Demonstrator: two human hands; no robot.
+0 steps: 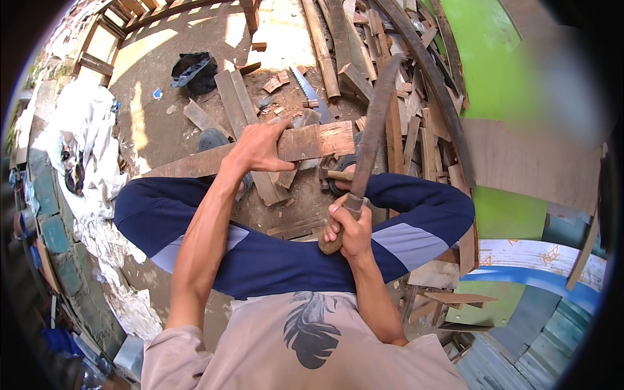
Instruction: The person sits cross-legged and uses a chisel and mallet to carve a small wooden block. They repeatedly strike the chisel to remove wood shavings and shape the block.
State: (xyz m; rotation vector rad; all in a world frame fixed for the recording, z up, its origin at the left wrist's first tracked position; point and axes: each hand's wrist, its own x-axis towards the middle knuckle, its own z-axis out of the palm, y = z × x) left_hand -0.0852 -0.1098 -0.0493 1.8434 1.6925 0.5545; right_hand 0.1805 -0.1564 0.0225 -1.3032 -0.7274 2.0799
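Note:
My left hand (pixel 260 148) is closed over a long wooden board (pixel 302 144), thumb on the near edge and fingers over the far one. The board lies crosswise in front of me, and its right end (pixel 337 138) shows pale, freshly bared wood. In my right hand (pixel 350 229) is the wooden handle of a machete (pixel 375 123). Its long, dark, worn blade points up and away, just right of the board's end and apart from it. A hammer (pixel 338 175) rests beyond my right hand, near my foot.
A handsaw (pixel 309 91) with a blue blade lies ahead among wood offcuts. Scrap timber (pixel 416 97) is heaped at the far right, beside a green panel (pixel 484 65). A black plastic bag (pixel 196 71) sits far left; white sheeting (pixel 88 149) lines the left side.

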